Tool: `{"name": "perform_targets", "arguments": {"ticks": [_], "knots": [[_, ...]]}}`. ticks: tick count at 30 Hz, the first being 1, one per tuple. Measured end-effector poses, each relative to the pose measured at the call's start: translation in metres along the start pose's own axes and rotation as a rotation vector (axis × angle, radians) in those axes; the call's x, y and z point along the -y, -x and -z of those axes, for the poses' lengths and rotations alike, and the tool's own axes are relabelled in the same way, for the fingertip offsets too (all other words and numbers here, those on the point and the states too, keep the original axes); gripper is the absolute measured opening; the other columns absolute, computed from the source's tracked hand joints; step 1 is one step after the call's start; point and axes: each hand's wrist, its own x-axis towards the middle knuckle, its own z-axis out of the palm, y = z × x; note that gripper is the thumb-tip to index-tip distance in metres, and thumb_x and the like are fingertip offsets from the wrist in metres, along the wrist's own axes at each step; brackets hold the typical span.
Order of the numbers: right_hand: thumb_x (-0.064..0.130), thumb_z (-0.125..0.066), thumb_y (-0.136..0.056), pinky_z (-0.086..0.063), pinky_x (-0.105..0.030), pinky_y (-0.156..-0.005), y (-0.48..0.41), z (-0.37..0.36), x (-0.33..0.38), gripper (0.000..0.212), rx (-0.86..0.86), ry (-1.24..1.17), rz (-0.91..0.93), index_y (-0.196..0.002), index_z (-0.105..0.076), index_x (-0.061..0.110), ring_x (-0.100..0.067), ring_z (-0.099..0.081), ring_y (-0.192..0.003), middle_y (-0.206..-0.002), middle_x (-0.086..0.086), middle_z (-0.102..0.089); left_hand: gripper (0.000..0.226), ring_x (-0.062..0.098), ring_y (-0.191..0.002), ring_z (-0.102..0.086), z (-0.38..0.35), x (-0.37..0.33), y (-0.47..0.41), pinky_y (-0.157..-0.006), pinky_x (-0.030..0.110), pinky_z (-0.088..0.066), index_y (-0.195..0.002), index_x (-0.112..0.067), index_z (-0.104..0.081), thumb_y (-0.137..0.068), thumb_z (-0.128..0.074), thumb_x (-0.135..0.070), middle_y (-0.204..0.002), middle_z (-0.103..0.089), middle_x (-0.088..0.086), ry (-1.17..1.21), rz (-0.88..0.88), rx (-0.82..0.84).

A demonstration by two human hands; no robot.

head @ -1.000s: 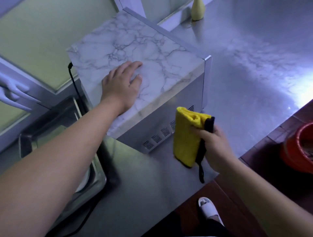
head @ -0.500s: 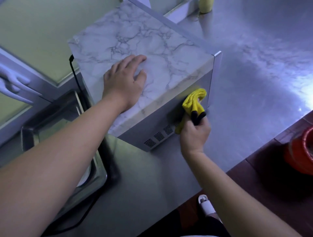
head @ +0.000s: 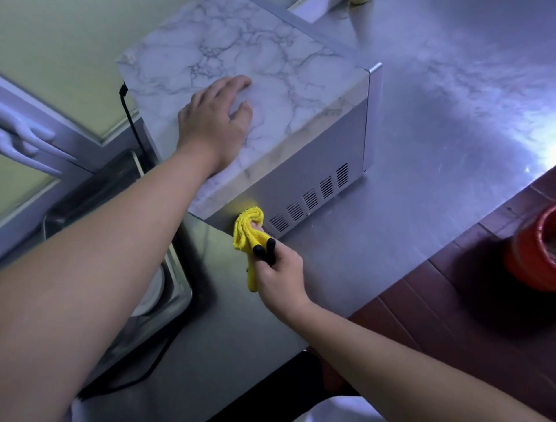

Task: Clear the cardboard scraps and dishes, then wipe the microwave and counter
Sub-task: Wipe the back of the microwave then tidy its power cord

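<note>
A: As the list runs outward from the middle of the frame, what comes first?

B: Item one, microwave (head: 270,60): marble-patterned top, grey vented side facing the lower right. It stands on the steel counter (head: 436,180). Its door is out of view.

A: And the hands?

B: Item two, left hand (head: 215,120): flat, palm down on the microwave top, fingers straight, holding nothing. Item three, right hand (head: 278,275), lower centre: fingers curled round a yellow cloth (head: 248,229). The bunched end of the cloth lies against the microwave's side, just left of the vents. A black strip (head: 264,251) on the cloth sticks out between the fingers; what it is cannot be told.

A: Anything partly hidden?

B: Sink (head: 183,286), lower left, mostly covered by the left forearm. A white round thing (head: 155,289) lies in it with only a sliver showing; whether it is a dish cannot be told. Black cord (head: 130,117), upper left: it drops from the microwave's back corner.

A: Cut off by the frame?

B: Red bucket (head: 535,250), right edge, half out of frame, contents blurred. Pale yellow object (head: 359,1), top edge, base only. White hooks (head: 27,141), left edge, blurred.
</note>
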Motion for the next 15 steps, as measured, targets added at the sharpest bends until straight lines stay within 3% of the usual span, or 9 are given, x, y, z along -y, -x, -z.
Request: {"name": "perform_targets", "arguments": {"ticks": [2, 4, 5, 7, 8, 10, 11, 14, 15], "knots": [[0.008, -0.058, -0.094, -0.059, -0.047, -0.075, -0.001, 0.006, 0.006, 0.022, 0.082, 0.046, -0.009, -0.079, -0.065, 0.022, -0.026, -0.060, -0.070, -0.076, -0.005, -0.061, 0.048, 0.019, -0.141, -0.033, 0.001, -0.001, 0.000, -0.115, 0.045, -0.023, -0.140, -0.045, -0.043, -0.094, -0.032, -0.046, -0.154, -0.039, -0.014, -0.003, 0.003, 0.002], [0.011, -0.058, -0.091, -0.057, -0.055, -0.060, -0.005, 0.017, 0.014, 0.012, 0.239, 0.124, -0.042, -0.079, -0.060, 0.008, -0.037, -0.061, -0.060, -0.069, -0.018, -0.059, 0.049, 0.020, -0.141, -0.033, 0.002, -0.002, 0.001, -0.116, 0.045, -0.023, -0.142, -0.043, -0.043, -0.094, -0.032, -0.045, -0.154, -0.039, -0.012, -0.002, 0.003, 0.004], [0.012, -0.058, -0.089, -0.057, -0.055, -0.056, -0.008, 0.024, 0.018, 0.009, 0.342, 0.165, -0.062, -0.082, -0.060, 0.006, -0.033, -0.060, -0.057, -0.068, -0.016, -0.058, 0.049, 0.021, -0.141, -0.033, 0.002, -0.002, 0.002, -0.116, 0.045, -0.023, -0.143, -0.042, -0.042, -0.095, -0.032, -0.044, -0.155, -0.038, -0.012, 0.001, 0.002, 0.006], [0.012, -0.060, -0.085, -0.058, -0.053, -0.058, -0.016, 0.044, 0.024, 0.006, 0.476, 0.182, -0.078, -0.086, -0.065, 0.010, -0.025, -0.061, -0.063, -0.072, -0.007, -0.062, 0.049, 0.021, -0.141, -0.033, 0.002, -0.003, 0.002, -0.117, 0.045, -0.023, -0.144, -0.041, -0.042, -0.096, -0.033, -0.043, -0.155, -0.038, -0.011, 0.011, -0.001, 0.013], [0.008, -0.060, -0.084, -0.059, -0.054, -0.067, -0.018, 0.055, 0.026, 0.011, 0.448, 0.161, -0.067, -0.090, -0.068, 0.012, -0.023, -0.063, -0.071, -0.079, -0.006, -0.066, 0.048, 0.021, -0.141, -0.033, 0.003, -0.003, 0.002, -0.118, 0.045, -0.023, -0.144, -0.040, -0.042, -0.097, -0.033, -0.042, -0.156, -0.038, -0.011, 0.012, -0.003, 0.013], [-0.002, -0.059, -0.083, -0.059, -0.052, -0.084, -0.025, 0.080, 0.029, 0.026, 0.196, 0.059, -0.067, -0.099, -0.072, 0.014, -0.020, -0.067, -0.085, -0.091, -0.008, -0.073, 0.048, 0.021, -0.142, -0.032, 0.003, -0.002, 0.002, -0.118, 0.045, -0.023, -0.145, -0.040, -0.042, -0.098, -0.034, -0.042, -0.156, -0.038, -0.010, 0.013, -0.003, 0.010], [-0.001, -0.059, -0.081, -0.060, -0.046, -0.084, -0.030, 0.094, 0.033, 0.028, 0.022, -0.020, -0.067, -0.095, -0.074, 0.019, -0.016, -0.067, -0.083, -0.088, -0.003, -0.074, 0.048, 0.021, -0.143, -0.032, 0.002, -0.001, 0.001, -0.119, 0.045, -0.023, -0.145, -0.040, -0.042, -0.098, -0.034, -0.043, -0.156, -0.037, -0.010, 0.014, -0.002, 0.011], [0.018, -0.058, -0.077, -0.046, -0.030, -0.049, -0.061, 0.134, 0.057, 0.012, -0.365, -0.129, 0.044, -0.070, -0.067, 0.023, -0.015, -0.052, -0.054, -0.058, 0.004, -0.057, 0.048, 0.020, -0.142, -0.032, 0.001, 0.000, 0.001, -0.118, 0.044, -0.022, -0.145, -0.042, -0.041, -0.097, -0.033, -0.045, -0.156, -0.037, -0.011, 0.011, 0.000, 0.003], [0.023, -0.061, -0.079, -0.038, -0.030, -0.049, -0.076, 0.144, 0.067, 0.009, -0.449, -0.129, 0.076, -0.071, -0.062, 0.022, -0.017, -0.044, -0.055, -0.059, -0.001, -0.049, 0.048, 0.020, -0.142, -0.032, 0.000, 0.000, 0.001, -0.118, 0.043, -0.022, -0.144, -0.042, -0.042, -0.097, -0.032, -0.045, -0.156, -0.038, -0.011, 0.010, -0.003, -0.001]]}}
